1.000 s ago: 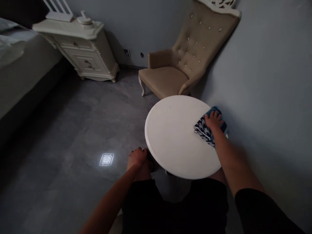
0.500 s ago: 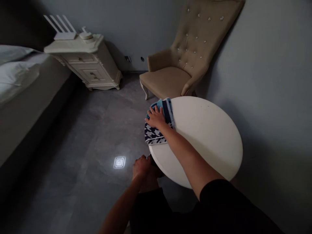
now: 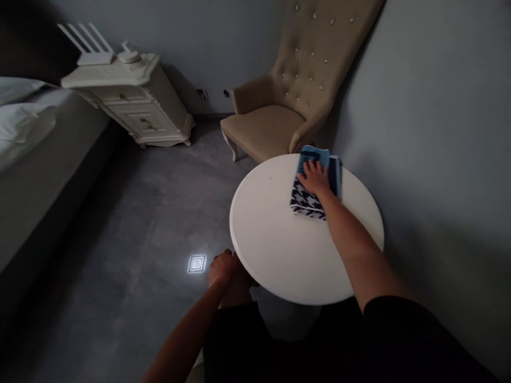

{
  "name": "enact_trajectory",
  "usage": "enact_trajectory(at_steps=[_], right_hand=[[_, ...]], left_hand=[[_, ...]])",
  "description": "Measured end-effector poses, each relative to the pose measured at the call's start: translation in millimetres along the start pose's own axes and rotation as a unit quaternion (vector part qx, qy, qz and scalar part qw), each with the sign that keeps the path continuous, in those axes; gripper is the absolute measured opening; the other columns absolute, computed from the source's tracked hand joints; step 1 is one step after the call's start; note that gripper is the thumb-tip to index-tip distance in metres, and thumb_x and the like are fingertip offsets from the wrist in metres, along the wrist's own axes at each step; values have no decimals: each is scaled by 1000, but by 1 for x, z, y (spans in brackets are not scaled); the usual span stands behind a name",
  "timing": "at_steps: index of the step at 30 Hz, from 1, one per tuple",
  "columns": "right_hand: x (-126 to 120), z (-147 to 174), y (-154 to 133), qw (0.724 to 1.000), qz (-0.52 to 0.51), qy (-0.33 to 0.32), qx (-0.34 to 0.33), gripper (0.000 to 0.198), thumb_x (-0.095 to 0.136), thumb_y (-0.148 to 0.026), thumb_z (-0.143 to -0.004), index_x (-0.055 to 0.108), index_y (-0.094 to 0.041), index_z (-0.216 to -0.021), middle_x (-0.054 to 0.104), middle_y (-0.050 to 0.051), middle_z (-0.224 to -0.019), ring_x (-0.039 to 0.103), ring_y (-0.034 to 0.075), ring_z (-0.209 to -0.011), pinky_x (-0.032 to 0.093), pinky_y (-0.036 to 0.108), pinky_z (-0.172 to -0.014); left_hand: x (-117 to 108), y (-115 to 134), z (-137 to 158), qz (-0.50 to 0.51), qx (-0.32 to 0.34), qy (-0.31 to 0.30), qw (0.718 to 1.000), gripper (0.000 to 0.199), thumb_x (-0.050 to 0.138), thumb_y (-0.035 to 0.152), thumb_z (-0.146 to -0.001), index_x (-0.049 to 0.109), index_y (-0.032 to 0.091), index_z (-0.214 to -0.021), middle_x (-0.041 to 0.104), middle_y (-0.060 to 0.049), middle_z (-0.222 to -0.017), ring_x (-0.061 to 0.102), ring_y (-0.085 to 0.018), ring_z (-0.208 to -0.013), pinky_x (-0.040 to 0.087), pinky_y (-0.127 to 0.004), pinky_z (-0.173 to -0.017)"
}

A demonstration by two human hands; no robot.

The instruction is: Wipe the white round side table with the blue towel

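A folded towel [image 3: 305, 198], blue and navy with a white houndstooth pattern, lies on the round white table [image 3: 271, 234] toward its far right side. My right hand [image 3: 315, 178] rests flat on top of it, with the fingers spread. Lower left, beside the table's near edge, my left hand [image 3: 222, 266] is curled over my bent knee [image 3: 235, 292]. Its fingertips are hidden in shadow.
Behind the table stands a tan tufted armchair [image 3: 267, 127]. A white nightstand [image 3: 167, 106] against the wall carries a router [image 3: 96, 57] and a small white device [image 3: 130, 56]. The bed [image 3: 59, 138] is at left, and a lit square pattern [image 3: 197, 264] shows on the grey floor.
My right hand and the towel under it have moved across the tabletop from the left edge to the far right side. My left hand stays at the knee. The view has shifted slightly.
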State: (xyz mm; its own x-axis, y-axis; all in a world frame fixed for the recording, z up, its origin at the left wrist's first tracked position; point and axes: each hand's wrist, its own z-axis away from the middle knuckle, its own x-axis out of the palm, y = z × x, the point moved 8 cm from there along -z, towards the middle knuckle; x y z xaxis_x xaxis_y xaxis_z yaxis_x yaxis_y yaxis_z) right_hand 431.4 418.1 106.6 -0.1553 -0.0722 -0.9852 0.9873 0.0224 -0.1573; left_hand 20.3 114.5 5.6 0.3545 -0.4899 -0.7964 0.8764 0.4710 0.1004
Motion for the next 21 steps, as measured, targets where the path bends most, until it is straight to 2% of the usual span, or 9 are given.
enact_trajectory(at_steps=[3,6,9,11,14,16,18,21], right_hand=[[-9,31,108,996,34,7,80,84,26,-67,-116,31,-18,-184,20,14,-193,16,44,-177,13,72,-141],[-15,68,184,989,41,17,145,84,26,-65,-116,31,-13,-183,27,20,-190,32,42,-172,29,65,-139],[-18,92,216,984,31,13,177,83,25,-60,-116,32,-9,-181,39,25,-183,49,39,-163,43,52,-133],[-19,96,218,979,35,9,200,82,23,-60,-116,34,-11,-181,41,25,-182,52,41,-160,45,55,-131],[-21,84,195,972,56,20,228,82,20,-61,-116,34,-14,-181,38,25,-184,45,48,-163,39,73,-130],[-18,63,157,976,65,18,207,82,18,-61,-116,31,-13,-182,28,23,-189,29,50,-171,28,81,-133],[-9,36,100,987,59,-5,151,83,19,-60,-116,28,-13,-183,18,20,-192,15,49,-176,17,81,-136],[7,-1,-18,998,42,-30,40,82,24,-60,-115,28,-16,-184,14,15,-194,10,46,-178,10,79,-139]], left_hand=[[-1,4,5,9,7,-3,1000,55,50,58,-108,79,17,-128,82,-25,-132,78,-41,-128,58,-45,-99],[-2,6,8,2,11,-5,1000,57,47,58,-109,80,15,-127,82,-27,-132,77,-42,-128,58,-47,-101],[-3,4,9,-4,17,3,1000,60,40,57,-111,81,16,-124,82,-26,-130,77,-42,-129,58,-47,-103],[-2,2,8,-1,20,9,1000,62,37,57,-112,81,16,-124,82,-26,-130,77,-42,-129,58,-48,-104],[0,-4,5,9,21,14,1000,60,38,53,-112,82,14,-124,82,-26,-130,76,-42,-130,58,-48,-105],[1,-7,1,15,20,16,1000,58,39,51,-111,82,14,-125,82,-25,-130,76,-42,-129,58,-48,-104],[2,-9,-2,19,22,17,999,58,39,51,-111,82,14,-126,82,-26,-129,76,-42,-129,58,-48,-104],[3,-11,-5,21,22,12,999,59,39,51,-111,82,13,-126,82,-26,-128,77,-41,-128,58,-47,-102]])
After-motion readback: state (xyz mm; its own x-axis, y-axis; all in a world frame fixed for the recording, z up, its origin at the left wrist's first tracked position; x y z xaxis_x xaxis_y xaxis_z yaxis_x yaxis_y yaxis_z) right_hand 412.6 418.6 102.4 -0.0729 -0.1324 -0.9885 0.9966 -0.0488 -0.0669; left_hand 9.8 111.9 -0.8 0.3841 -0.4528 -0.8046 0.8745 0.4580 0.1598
